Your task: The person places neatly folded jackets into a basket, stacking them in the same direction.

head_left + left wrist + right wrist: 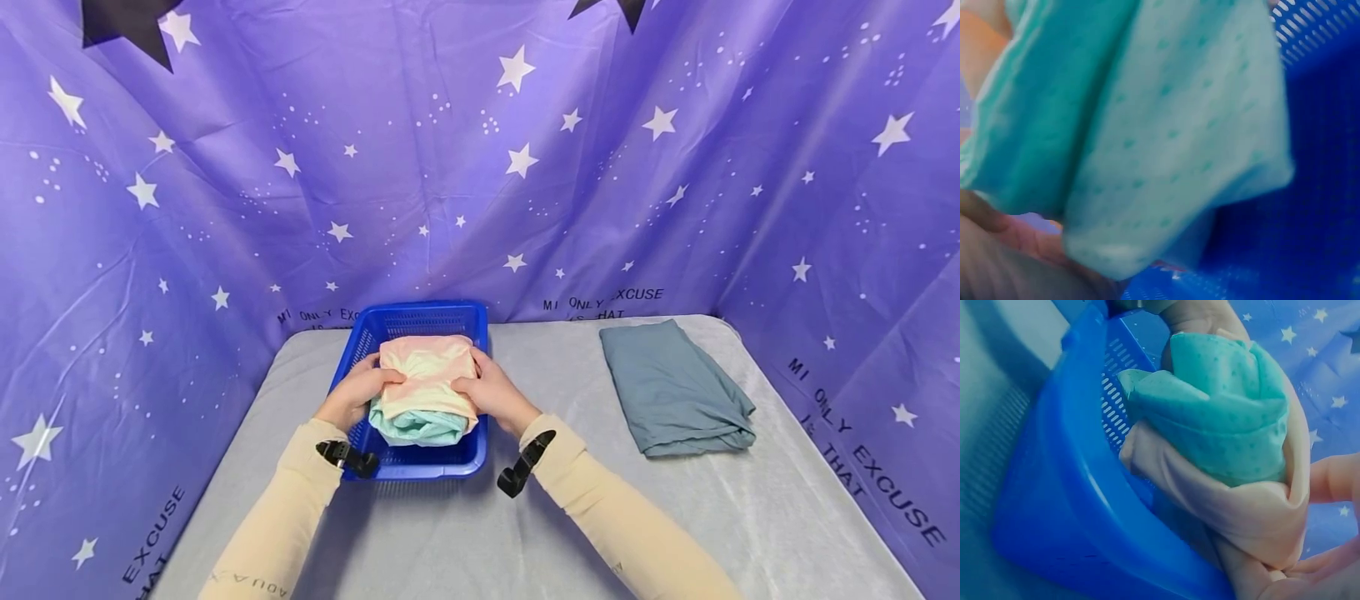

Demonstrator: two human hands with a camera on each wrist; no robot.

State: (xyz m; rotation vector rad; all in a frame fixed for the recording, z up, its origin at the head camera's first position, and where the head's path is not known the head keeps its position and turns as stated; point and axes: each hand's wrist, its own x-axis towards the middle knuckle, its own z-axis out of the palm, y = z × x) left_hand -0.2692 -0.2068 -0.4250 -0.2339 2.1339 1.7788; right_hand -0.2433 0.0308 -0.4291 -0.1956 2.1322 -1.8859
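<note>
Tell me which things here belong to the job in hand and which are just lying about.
Seemingly in the job:
pink-and-mint cloth bundle, held by left hand and right hand
blue basket, beneath it

Seemingly just lying about:
grey-blue cloth, untouched on the table

On my feed from afar, black lettering (870, 458) runs along the purple curtain (427, 167) around the blue basket (420, 476): "MI ONLY EXCUSE" above a creased "IS HAT" behind it to the right; "MI ONLY EXC" just left of its back edge, broken off at the basket; "EXCUSE" over "HAT" well to its left; "MI ONLY EXCUSE IS THAT" far to its right. Nearer me than the basket, the left sleeve (277, 525) bears inverted letters resembling "AQUA"; the right sleeve's (637, 533) mark defies reading.
</note>
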